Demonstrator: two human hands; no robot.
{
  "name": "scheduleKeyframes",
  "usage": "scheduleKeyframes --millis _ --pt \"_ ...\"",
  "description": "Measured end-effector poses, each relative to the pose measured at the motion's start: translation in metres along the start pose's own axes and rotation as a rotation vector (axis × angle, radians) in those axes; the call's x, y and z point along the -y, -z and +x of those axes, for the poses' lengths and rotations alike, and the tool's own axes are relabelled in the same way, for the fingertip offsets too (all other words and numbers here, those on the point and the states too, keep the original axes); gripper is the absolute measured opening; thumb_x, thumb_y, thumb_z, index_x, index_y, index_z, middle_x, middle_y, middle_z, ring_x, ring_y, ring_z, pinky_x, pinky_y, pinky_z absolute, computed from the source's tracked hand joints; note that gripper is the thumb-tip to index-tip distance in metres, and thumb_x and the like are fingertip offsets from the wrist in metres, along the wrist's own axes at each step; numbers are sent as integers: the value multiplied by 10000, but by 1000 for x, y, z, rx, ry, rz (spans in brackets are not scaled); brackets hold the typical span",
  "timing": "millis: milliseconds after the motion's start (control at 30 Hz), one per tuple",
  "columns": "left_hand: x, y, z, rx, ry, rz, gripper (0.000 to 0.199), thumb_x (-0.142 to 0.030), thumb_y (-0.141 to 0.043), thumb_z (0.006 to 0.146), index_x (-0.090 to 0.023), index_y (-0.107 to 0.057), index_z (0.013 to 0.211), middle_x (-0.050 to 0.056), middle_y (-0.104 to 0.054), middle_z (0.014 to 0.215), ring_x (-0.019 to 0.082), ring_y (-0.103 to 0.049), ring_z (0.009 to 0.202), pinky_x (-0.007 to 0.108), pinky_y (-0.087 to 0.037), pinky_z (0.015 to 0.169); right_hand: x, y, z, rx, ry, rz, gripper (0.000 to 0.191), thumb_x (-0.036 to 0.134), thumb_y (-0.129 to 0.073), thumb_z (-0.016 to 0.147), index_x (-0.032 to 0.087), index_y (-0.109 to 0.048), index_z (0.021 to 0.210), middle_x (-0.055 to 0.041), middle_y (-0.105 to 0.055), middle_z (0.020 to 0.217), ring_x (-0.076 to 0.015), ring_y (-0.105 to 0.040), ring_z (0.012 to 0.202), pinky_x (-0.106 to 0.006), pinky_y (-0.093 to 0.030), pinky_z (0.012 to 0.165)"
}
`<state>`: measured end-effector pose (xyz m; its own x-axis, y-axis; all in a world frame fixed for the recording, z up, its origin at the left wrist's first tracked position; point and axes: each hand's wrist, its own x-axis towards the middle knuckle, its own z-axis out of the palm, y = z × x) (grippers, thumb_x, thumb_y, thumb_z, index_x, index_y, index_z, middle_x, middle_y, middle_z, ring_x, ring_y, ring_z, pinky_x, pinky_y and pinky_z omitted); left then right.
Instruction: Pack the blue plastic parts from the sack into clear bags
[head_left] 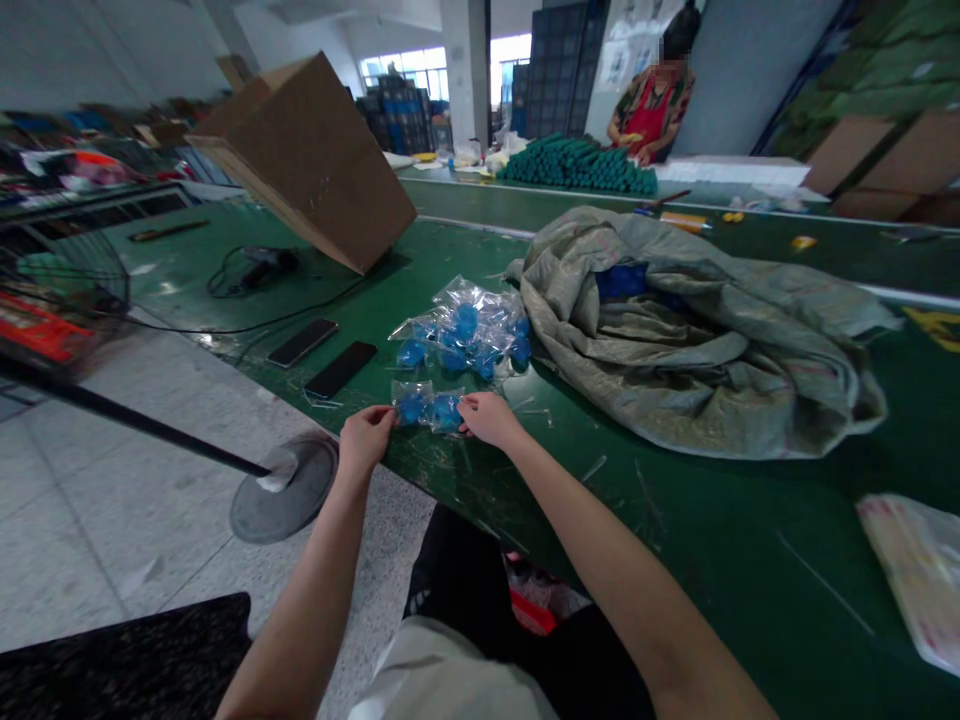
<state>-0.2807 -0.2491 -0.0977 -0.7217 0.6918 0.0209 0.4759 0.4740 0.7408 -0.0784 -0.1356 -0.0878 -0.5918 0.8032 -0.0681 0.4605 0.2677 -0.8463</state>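
Observation:
Near the front edge of the green table, two small clear bags with blue items lie side by side. My left hand (367, 436) pinches the outer edge of the left bag (411, 404). The right bag (445, 411) has its right edge between the closed fingers of my right hand (487, 418). Just behind them is a pile of clear bags (466, 325) with several blue pieces inside. The details of the blue items are too small to make out.
Two phones (302, 343) (341, 370) lie left of the pile. A large grey-green sack (697, 330) spreads to the right. Behind stands a tilted cardboard box (315, 160). A cable crosses the table (465, 240). Across it, a person (652, 110) works beside green rods (577, 165).

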Motion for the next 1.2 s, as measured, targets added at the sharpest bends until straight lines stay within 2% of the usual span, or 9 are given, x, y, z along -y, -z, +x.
scheduleKeyframes --millis 167,333,433,567,700,933,1000,1133,1200 --pt "-33 2 -44 -202 -196 112 303 -449 -532 855 -181 -662 912 53 -643 773 205 -591 714 297 -427 680 -9 22 -27 -196 115 23 213 278 -498 904 177 -684 880 -54 -729 845 -173 -666 746 -288 -495 738" --pt "-80 -28 -129 330 -641 -190 212 -343 -485 906 -190 -605 992 34 -576 797 161 -515 674 287 -429 627 -33 62 -73 -67 84 215 216 182 -512 809 178 -654 972 -38 -716 887 -134 -624 638 -277 -510 642" --pt "-111 -56 -157 495 -830 -383 216 -257 -422 930 -196 -567 1078 76 -596 938 189 -561 840 329 -484 747 -43 83 -103 75 5 539 358 157 -558 733 191 -628 1082 -77 -701 1074 -160 -675 798 -294 -546 692" --pt "-151 -92 -158 509 -980 -469 260 -175 -341 949 -179 -595 1007 109 -608 946 208 -570 906 367 -501 808 -51 104 -138 190 -62 876 379 203 -662 680 201 -658 1059 -67 -719 1032 -188 -687 890 -323 -554 773" --pt "-169 -114 -162 671 -1177 -414 315 -121 -393 922 -173 -618 1136 123 -678 1064 223 -597 1015 402 -507 905 -64 119 -164 -15 -152 812 290 178 -743 600 158 -705 887 -42 -721 809 -179 -672 759 -294 -533 695" --pt "-170 -108 -157 918 -1341 -413 555 -250 -511 916 -185 -409 1458 147 -550 1408 263 -465 1351 453 -423 1101 -82 132 -199 -54 -248 601 170 327 -714 707 171 -703 776 -8 -647 650 -129 -567 559 -262 -457 546" --pt "-175 -108 -124 798 -1209 -311 485 -336 -519 925 -182 -490 1385 149 -579 1366 271 -534 1275 445 -450 1066 -85 143 -204 -37 -307 537 270 420 -712 744 168 -705 841 -2 -639 672 -113 -560 556 -250 -446 542" --pt "-181 -120 -31 99 -695 64 435 -344 -681 797 -103 -596 1148 222 -628 1166 371 -552 1180 505 -450 994 -101 184 -210 33 -349 360 379 502 -714 762 157 -726 917 -6 -621 685 -97 -531 556 -227 -401 514" --pt "-181 -120 10 60 -548 229 326 -232 -711 725 -82 -625 1002 258 -631 1104 414 -550 1166 502 -448 965 -116 209 -211 16 -363 330 382 499 -732 752 157 -739 922 -10 -606 669 -98 -513 556 -227 -387 503"
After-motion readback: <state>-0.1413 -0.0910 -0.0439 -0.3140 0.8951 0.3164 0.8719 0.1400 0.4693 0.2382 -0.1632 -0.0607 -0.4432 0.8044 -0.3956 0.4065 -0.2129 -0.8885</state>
